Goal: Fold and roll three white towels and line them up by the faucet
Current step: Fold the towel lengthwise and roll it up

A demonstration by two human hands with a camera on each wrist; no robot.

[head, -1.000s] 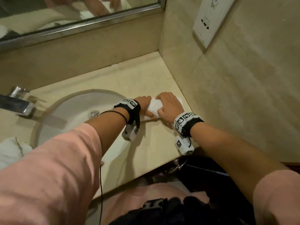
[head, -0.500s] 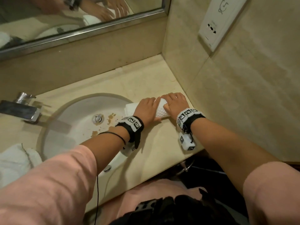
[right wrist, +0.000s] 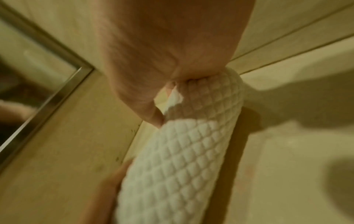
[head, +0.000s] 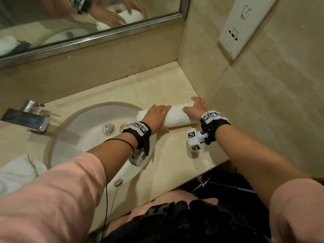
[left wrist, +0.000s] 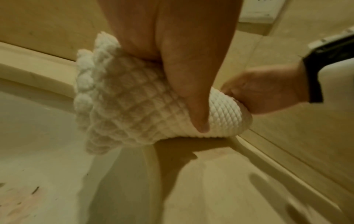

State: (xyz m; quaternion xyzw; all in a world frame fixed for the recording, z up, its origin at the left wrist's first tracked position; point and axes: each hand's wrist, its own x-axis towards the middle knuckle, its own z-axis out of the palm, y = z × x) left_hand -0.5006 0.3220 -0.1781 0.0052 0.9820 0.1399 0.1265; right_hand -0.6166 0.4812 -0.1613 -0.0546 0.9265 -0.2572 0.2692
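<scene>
A rolled white waffle towel (head: 177, 116) lies on the beige counter (head: 175, 155), to the right of the sink (head: 78, 130) and close to the side wall. My left hand (head: 156, 114) wraps its left end, the thumb (left wrist: 191, 91) pressing the near side. My right hand (head: 195, 107) curls over the right end by the wall, and it also shows in the left wrist view (left wrist: 264, 89). In the right wrist view the towel roll (right wrist: 182, 151) runs away from the right hand's palm (right wrist: 162, 53). A chrome faucet (head: 26, 118) stands at the far left.
Loose white towels (head: 17, 171) are heaped on the counter left of the sink. A framed mirror (head: 87, 18) hangs behind, and a wall socket plate (head: 242, 27) is on the tiled right wall. The sink's drain (head: 108, 128) has brown stains beside it.
The towel has been rolled away from me, toward the back of the counter, into a full roll. My hands have moved apart to its two ends.
</scene>
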